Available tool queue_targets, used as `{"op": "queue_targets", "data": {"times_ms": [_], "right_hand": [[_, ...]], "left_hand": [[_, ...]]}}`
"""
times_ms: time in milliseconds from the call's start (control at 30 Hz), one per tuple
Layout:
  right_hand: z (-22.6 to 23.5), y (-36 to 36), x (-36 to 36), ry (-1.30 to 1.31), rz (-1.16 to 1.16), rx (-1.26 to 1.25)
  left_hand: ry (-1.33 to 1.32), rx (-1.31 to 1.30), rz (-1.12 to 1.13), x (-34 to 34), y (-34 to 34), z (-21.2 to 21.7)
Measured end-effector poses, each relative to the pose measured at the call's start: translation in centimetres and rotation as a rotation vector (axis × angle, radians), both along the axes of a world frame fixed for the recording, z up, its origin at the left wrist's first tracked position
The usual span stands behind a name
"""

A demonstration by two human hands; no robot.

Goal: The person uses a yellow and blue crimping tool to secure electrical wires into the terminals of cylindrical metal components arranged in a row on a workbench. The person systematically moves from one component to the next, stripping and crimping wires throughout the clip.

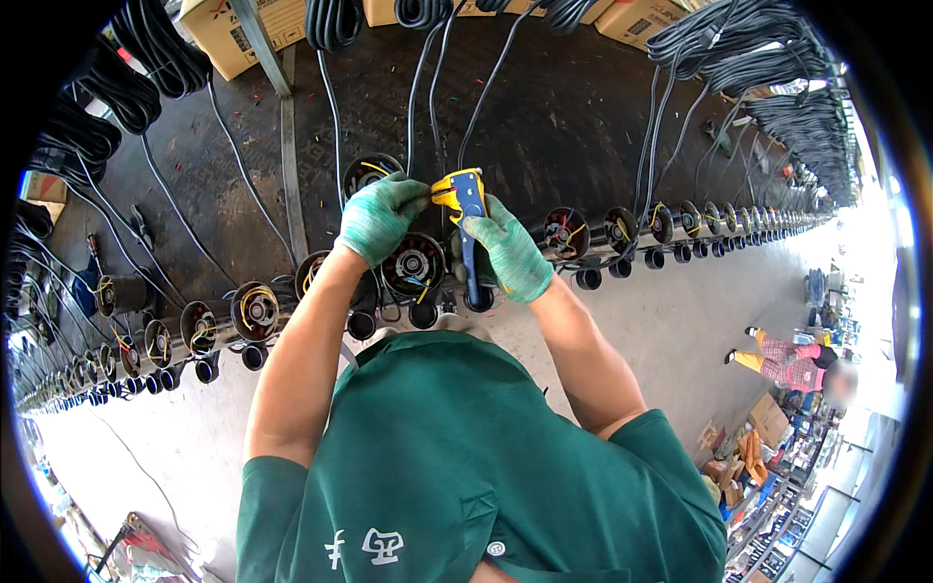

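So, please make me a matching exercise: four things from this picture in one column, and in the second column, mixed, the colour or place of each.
Things:
1. wire stripping tool
2. left hand
3. cardboard boxes
4. motor

Colour or place:
a. at the far edge of the bench
b. yellow and blue
c. in a green glove, pinching the wire at the tool's head
d. round, below the two hands

Pairs: 1-b, 2-c, 3-a, 4-d
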State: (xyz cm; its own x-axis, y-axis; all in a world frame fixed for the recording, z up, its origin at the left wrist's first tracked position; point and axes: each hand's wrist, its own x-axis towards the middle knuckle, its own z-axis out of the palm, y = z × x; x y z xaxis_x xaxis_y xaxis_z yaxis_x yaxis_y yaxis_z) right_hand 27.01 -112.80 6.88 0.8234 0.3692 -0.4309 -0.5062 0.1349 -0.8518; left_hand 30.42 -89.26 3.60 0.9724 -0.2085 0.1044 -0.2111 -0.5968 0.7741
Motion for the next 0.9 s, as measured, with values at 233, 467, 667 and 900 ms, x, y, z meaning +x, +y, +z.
{"op": "queue_targets", "data": {"times_ms": [233,467,667,900], "right_hand": [[0.8,0.4,0.6,0.159,-0.125,0.418],[1.0,-1.6,0.3,0.115,-0.177,0.332],[1.5,-1.7,-0.5,0.101,-0.205,0.329],[1.4,-1.9,-0.8,0.104,-0.189,0.349]], "left_hand": [[-0.033,-0.060,0.075,0.1,-0.4,-1.0],[-0.024,-0.181,0.118,-0.5,0.0,-0.4],[0.150,-0.561,0.558,-2.0,0.0,-1.7],[0.567,-0.711,0.614,0.1,-0.7,1.6]]}}
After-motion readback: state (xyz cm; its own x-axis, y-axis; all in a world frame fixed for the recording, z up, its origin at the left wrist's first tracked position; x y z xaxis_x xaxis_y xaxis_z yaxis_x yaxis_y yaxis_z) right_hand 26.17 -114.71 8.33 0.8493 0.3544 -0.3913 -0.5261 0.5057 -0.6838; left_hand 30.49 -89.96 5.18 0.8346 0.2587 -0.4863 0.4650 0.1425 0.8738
